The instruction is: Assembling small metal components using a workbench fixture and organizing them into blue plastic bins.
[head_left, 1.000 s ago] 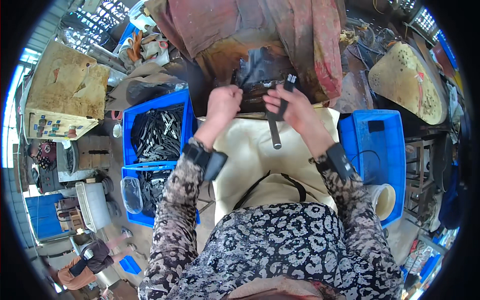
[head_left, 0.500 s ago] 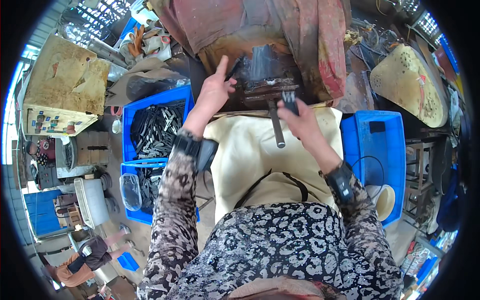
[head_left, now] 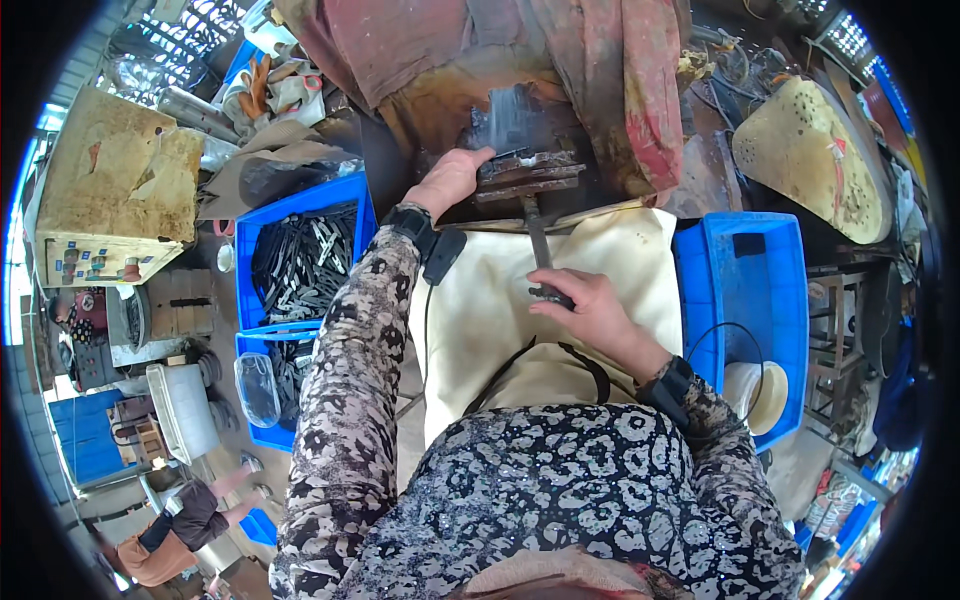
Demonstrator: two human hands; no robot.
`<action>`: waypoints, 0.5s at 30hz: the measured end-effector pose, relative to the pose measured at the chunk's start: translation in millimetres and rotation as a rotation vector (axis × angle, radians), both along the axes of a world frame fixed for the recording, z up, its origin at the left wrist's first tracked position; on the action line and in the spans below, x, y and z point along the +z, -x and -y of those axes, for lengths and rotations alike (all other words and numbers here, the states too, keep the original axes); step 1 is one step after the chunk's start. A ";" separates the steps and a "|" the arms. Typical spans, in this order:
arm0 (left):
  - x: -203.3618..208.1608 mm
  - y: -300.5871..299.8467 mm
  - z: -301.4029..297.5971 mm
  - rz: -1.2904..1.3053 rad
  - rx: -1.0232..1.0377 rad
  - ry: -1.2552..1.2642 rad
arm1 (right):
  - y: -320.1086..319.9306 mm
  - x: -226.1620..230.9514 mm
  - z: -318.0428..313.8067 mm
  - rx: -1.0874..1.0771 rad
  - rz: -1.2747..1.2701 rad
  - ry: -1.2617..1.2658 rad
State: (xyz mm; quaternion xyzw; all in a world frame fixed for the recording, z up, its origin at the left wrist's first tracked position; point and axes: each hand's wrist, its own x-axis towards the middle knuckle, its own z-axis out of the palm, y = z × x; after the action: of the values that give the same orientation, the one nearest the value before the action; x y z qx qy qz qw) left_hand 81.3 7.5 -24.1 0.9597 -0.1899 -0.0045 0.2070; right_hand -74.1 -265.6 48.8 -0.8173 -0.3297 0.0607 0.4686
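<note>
At the left side of a dark metal fixture (head_left: pixel 530 180), my left hand (head_left: pixel 445 182) reaches in with its fingers closed together. Its fingertips touch the fixture's edge, and what they may pinch is hidden. Greyish spray or mist (head_left: pixel 507 118) shows just behind the fixture. From the fixture a metal rod handle (head_left: pixel 537 235) sticks out toward me. My right hand (head_left: pixel 600 315) is at the rod's near end, its index finger lying over it. A small dark piece (head_left: pixel 548 295) shows between the finger and thumb of that closed hand.
Blue crates (head_left: pixel 245 260) of dark strips stand at left, with a clear plastic box (head_left: pixel 258 390) on the nearer one. Another blue crate (head_left: pixel 705 290) at right holds a cream tub (head_left: pixel 765 400). Stained cloth (head_left: pixel 655 110) drapes the machine. A cream apron (head_left: pixel 620 260) covers my lap.
My left hand has gone from a raised, pointing pose down to the fixture's left edge. My right hand, with the dark piece, has come back toward me to the rod's near end.
</note>
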 end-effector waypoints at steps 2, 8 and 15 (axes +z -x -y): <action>3.8 -2.4 1.3 -0.036 -0.010 -0.018 | 0.9 -1.9 -1.1 -0.012 0.053 0.029; 12.6 -3.9 -5.5 -0.108 -0.064 -0.069 | 2.6 4.5 -5.1 -0.045 0.277 0.175; 8.9 -8.5 -10.8 -0.029 -0.119 -0.100 | 3.8 0.1 -11.8 -0.075 0.367 0.176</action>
State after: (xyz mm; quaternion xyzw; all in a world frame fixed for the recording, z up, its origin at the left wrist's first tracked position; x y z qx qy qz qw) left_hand 89.8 18.3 -15.3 0.9557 -0.2430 -0.0402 0.1611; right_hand -77.9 -253.7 48.9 -0.8641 -0.3721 -0.0782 0.3296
